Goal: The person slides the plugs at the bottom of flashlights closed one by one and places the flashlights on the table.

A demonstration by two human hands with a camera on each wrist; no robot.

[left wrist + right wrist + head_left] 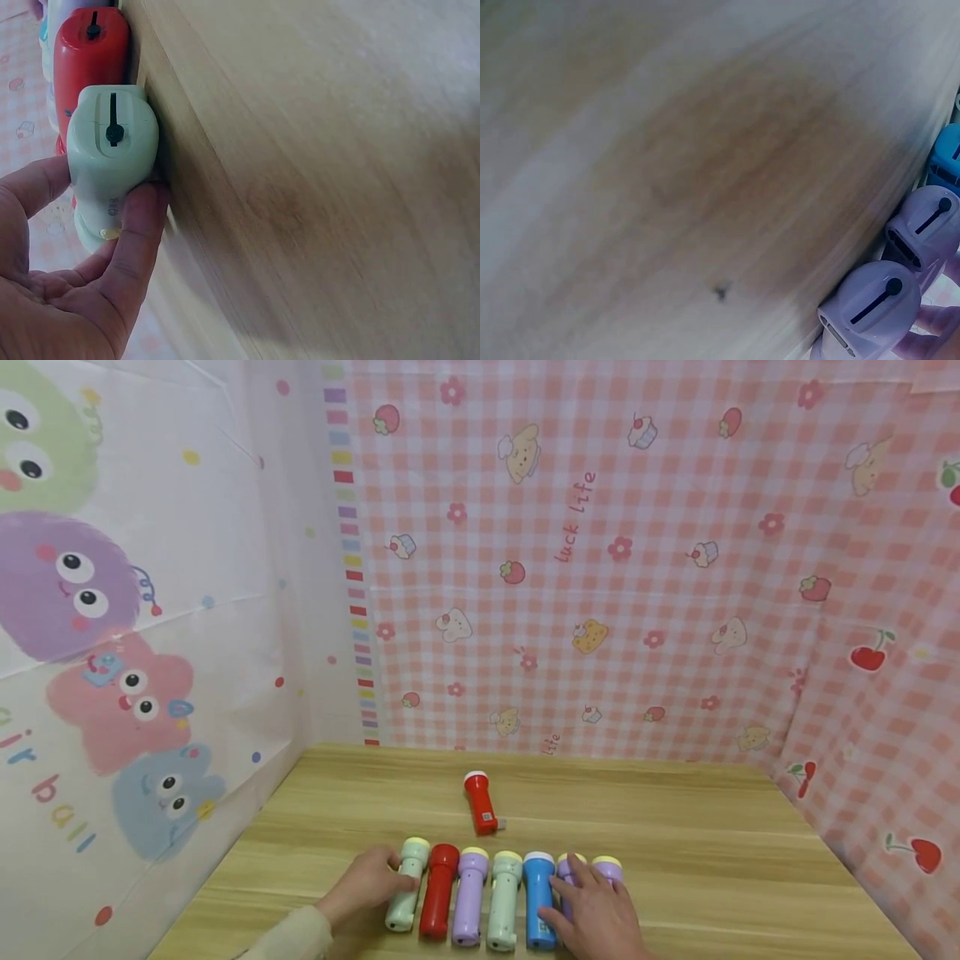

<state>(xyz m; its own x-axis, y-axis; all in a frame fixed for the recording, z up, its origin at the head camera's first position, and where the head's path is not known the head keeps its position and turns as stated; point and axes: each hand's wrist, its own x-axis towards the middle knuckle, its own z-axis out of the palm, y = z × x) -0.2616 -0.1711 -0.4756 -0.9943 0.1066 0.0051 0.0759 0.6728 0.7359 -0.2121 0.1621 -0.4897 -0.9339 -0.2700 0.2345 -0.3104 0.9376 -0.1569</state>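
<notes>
A row of flashlights lies side by side near the front of the table. My left hand point(372, 878) pinches the light green flashlight point(406, 893) at the row's left end; in the left wrist view, thumb and fingers press its two sides. Next to it lies a dark red flashlight point(439, 893), then a purple flashlight point(470, 897), another light green flashlight point(505, 902) and a blue flashlight point(538, 893). Over the right end, my right hand point(600, 914) rests with spread fingers on two purple flashlights point(875, 304), partly covering them, its thumb at the blue one.
A red flashlight point(480, 802) with a white rim lies alone behind the row, a small metal plug sticking out at its lower end. The wood-grain table point(675, 818) is bordered by a pink checked cloth point(637, 677) behind and a white printed cloth point(247, 693) at left.
</notes>
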